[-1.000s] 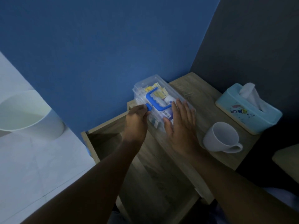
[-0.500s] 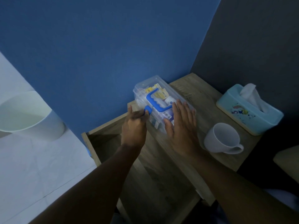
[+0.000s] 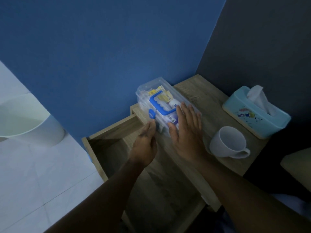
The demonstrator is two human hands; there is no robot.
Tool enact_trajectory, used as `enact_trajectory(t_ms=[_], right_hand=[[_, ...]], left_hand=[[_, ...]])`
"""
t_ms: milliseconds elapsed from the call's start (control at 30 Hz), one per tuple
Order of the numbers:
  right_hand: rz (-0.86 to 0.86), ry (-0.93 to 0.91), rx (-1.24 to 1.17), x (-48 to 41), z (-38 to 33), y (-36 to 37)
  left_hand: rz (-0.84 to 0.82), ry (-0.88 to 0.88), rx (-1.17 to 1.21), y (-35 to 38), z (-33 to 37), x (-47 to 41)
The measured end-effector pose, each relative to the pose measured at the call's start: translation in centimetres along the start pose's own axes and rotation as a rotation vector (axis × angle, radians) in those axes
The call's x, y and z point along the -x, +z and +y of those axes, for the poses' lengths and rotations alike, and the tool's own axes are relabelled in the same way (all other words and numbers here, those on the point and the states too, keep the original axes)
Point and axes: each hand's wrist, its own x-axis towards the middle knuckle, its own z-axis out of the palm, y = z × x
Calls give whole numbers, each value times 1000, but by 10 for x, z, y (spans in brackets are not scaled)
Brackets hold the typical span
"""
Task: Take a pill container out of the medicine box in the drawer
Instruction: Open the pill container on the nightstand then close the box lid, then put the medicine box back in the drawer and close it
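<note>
The clear plastic medicine box [image 3: 165, 109] with a blue carry handle [image 3: 159, 105] and blue latch [image 3: 152, 114] sits lid-shut on the wooden counter [image 3: 202, 105] beside the open drawer [image 3: 107, 148]. The right hand [image 3: 186, 130] lies flat and open on its lid; the left hand [image 3: 146, 142], fingers loosely spread, touches its near corner. Yellow packets and a white bottle show inside, labels unreadable.

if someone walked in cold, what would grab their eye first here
Most likely the clear medicine box with its bright blue handle, sitting on the wooden bedside table against the blue wall. The right hand lies flat on its lid and the left hand is at its near end. To the right stand a white mug and a teal tissue box.
</note>
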Motion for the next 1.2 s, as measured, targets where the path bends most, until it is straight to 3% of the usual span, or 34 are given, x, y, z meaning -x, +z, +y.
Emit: enact_trajectory(t_ms=[100, 200, 333, 467, 667, 800, 1000, 1200], right_hand=[[-34, 18, -53, -2, -2, -6], [-44, 49, -211, -2, -4, -16], [135, 309, -431, 1, -12, -25], [190, 527, -334, -10, -12, -23], [162, 718, -490, -25, 2, -16], [132, 835, -662, -27, 7, -15], [-6, 966, -902, -26, 7, -38], [-60, 959, -1045, 8, -23, -59]], left_hand=[[68, -145, 12, -14, -5, -5], [159, -176, -22, -38, -6, -21], [343, -192, 16, -69, 3, -61], [338, -249, 54, -77, 10, -105], [187, -502, 103, -60, 4, -139], [296, -600, 263, -58, -1, -139], [308, -676, 381, -76, 3, -112], [321, -666, 382, -113, 20, -69]])
